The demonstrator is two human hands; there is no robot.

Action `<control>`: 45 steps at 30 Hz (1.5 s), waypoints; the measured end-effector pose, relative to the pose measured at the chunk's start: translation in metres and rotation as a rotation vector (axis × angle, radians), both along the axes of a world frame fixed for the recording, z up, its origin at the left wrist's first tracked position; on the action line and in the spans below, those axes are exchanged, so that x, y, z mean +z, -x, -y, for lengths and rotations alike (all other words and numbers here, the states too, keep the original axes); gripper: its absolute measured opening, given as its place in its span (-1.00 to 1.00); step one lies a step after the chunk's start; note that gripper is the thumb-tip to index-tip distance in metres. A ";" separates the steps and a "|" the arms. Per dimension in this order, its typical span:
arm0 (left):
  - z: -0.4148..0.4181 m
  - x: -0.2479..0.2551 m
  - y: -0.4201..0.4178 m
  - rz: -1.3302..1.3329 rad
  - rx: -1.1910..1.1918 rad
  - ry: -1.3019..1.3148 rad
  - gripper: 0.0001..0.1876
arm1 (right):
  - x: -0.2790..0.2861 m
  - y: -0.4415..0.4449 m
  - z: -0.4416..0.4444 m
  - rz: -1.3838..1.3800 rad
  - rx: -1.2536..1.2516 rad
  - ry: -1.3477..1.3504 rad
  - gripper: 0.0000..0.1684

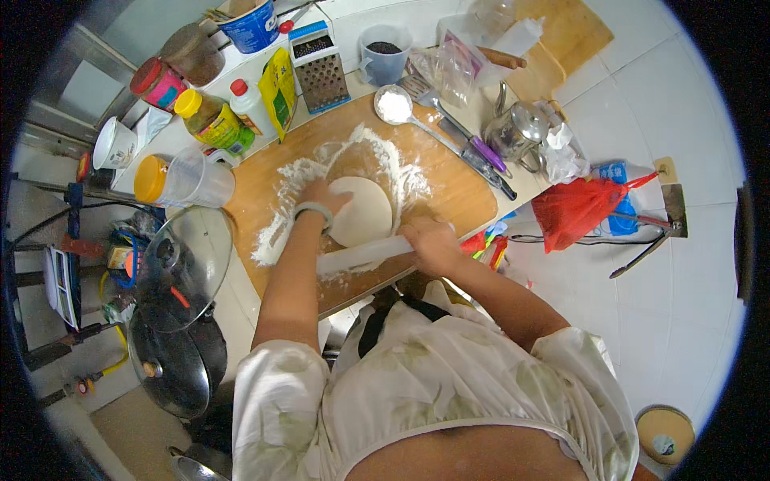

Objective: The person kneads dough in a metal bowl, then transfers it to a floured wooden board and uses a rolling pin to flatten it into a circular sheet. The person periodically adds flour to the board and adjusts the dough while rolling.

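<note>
A flat round of dough lies on the wooden board, with loose white flour spread in an arc around its far side. My left hand rests at the dough's left edge, fingers apart and thumb over the dough; a pale bangle circles that wrist. At the board's near edge, my right hand grips the right end of a whitish rolling pin. The pin lies across the near side of the dough, and its left end passes behind my left forearm.
Behind the board stand a box grater, a plastic measuring jug and several bottles. A flour-filled ladle and a slotted spatula lie on the far right. A steel pot stands right; a glass lid is left.
</note>
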State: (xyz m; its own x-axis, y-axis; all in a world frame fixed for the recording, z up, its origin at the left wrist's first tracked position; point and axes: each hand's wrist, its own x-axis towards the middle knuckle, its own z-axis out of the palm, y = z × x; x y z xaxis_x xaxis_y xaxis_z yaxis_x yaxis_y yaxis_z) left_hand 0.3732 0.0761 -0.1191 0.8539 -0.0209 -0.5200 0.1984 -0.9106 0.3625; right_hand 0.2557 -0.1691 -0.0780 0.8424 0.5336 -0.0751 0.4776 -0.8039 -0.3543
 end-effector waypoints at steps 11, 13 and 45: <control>-0.061 0.030 0.118 0.328 0.203 -0.118 -0.37 | 0.010 -0.012 -0.001 -0.045 0.009 -0.059 -0.49; -0.064 0.003 0.119 0.560 0.118 -0.329 -0.40 | 0.009 -0.027 -0.011 -0.024 0.025 -0.046 -0.46; -0.047 0.007 0.107 0.703 0.082 -0.305 -0.38 | -0.024 -0.073 -0.049 0.263 -0.092 0.129 -0.28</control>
